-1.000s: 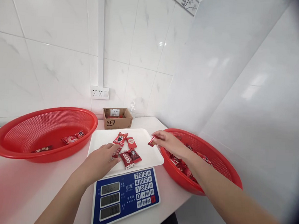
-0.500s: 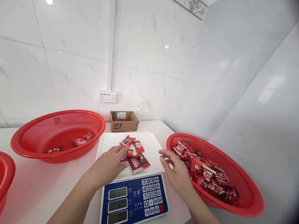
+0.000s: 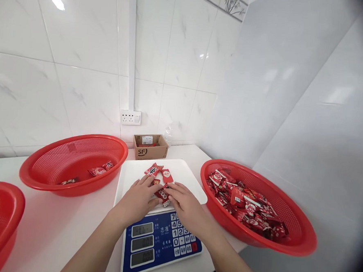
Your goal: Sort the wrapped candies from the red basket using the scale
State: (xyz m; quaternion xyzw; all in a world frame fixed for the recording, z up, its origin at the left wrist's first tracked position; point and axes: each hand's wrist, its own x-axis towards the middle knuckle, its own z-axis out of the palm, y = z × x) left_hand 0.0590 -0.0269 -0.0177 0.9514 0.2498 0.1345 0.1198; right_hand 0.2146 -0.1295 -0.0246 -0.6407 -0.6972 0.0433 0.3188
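The small red packets (image 3: 167,175) lie loosely clustered on the white tray (image 3: 185,171) of the scale (image 3: 162,254), partly beneath our fingers. We judge that light, low contact from both sides suits such slick-looking wrappers, without leaning on the tray. Our left hand (image 3: 137,201) and right hand (image 3: 189,208) slant inward, palms down, each grip loosely spread, knuckles slightly bent, pinching nothing we can see.

Small red-wrapped sweet packets (image 3: 167,175) with white and dark print lie flat in a loose cluster mid-tray, partly overlapping, the nearest partly hidden.
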